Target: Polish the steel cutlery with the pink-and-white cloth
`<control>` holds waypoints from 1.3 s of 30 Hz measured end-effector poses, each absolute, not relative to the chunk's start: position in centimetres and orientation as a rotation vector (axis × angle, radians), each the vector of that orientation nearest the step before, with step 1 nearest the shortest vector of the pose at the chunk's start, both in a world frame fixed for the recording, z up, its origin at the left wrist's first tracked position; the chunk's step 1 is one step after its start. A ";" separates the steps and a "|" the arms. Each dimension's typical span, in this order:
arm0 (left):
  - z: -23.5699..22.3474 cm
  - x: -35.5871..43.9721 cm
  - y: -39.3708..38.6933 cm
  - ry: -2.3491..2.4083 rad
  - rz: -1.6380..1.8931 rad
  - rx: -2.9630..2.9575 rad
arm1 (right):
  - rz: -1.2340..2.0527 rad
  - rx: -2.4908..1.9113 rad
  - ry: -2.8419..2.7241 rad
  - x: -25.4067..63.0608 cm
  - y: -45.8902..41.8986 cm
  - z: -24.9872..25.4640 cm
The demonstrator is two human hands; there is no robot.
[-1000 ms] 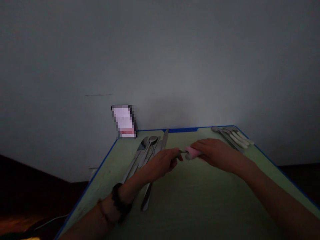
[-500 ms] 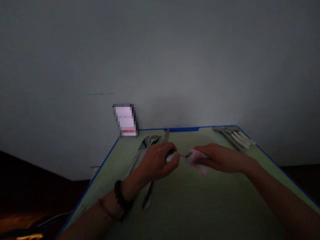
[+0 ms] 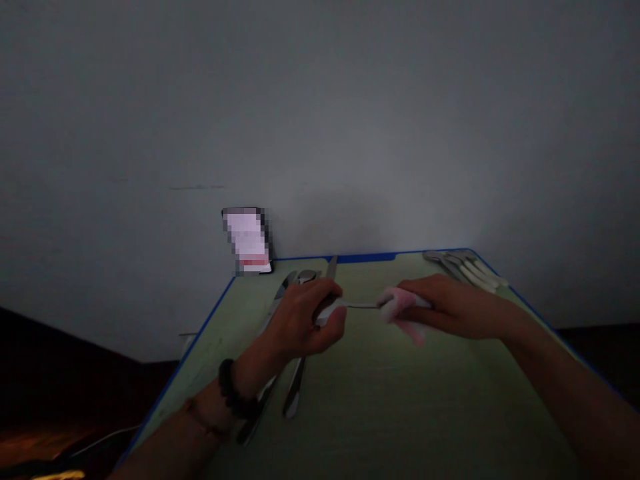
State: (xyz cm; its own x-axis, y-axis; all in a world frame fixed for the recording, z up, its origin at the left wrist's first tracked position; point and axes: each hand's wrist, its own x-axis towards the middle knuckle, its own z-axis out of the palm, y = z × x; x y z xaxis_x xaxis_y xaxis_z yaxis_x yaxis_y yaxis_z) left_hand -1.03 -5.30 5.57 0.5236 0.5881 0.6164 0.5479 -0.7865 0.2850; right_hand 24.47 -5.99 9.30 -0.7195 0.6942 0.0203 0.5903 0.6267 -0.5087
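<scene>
Gripped in my left hand (image 3: 303,320) is the white handle of a piece of cutlery (image 3: 363,305), its thin metal neck pointing right. My right hand (image 3: 453,307) pinches a pink and white cloth (image 3: 400,305) around the far end of that piece, so the head is covered and its kind cannot be told. Both hands are above the green tabletop (image 3: 380,393). Beneath and behind my left hand lie several loose metal utensils, among them a spoon (image 3: 307,275) and a knife (image 3: 332,267); my hand and forearm partly hide them.
At the far right corner, several white-handled utensils (image 3: 475,270) lie side by side. A phone (image 3: 249,240) with a lit, blurred screen leans on the wall (image 3: 350,133) at the far left. The table has a blue edge (image 3: 367,258).
My right hand and the cloth have slid a little to the right while my left hand shifted left. More of the metal neck shows between them.
</scene>
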 end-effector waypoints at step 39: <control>2.3 0.1 -3.3 1.233 0.938 1.899 | 1.157 -1.134 -1.872 21.5 -2.7 -1.9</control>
